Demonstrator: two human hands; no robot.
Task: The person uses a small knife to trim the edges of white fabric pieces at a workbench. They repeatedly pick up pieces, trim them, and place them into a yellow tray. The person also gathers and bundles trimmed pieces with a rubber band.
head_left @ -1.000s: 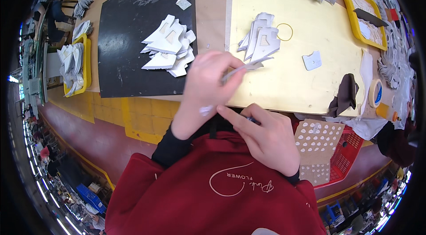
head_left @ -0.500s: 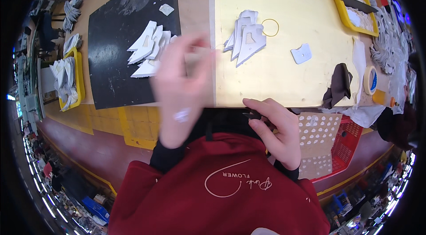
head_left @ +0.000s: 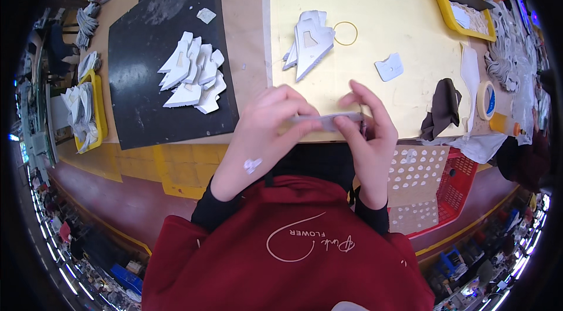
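My left hand (head_left: 274, 118) pinches one end of a thin grey-white cut piece (head_left: 326, 122), seen almost edge-on above the cream board's (head_left: 425, 117) near edge. The thumb and fingers of my right hand (head_left: 370, 132) close on its other end. A small dark item shows by the right fingers, too hidden to name. Beyond the hands lies a short stack of pointed grey-white pieces (head_left: 319, 56), each with a small patch outline. To the left, more such pieces (head_left: 193, 73) lie overlapping on the black board (head_left: 135, 88).
A yellow rubber band (head_left: 355, 34) and a small white template (head_left: 389, 67) lie right of the stack. Dark cloth (head_left: 443, 108) and a tape roll (head_left: 486, 100) sit farther right. Yellow trays stand at far left (head_left: 101, 108) and far right (head_left: 487, 32). A red crate (head_left: 454, 185) is below.
My left hand has come from between the boards to meet my right hand, now with a piece between them. The stack on the cream board has fewer pieces. The view has shifted slightly.
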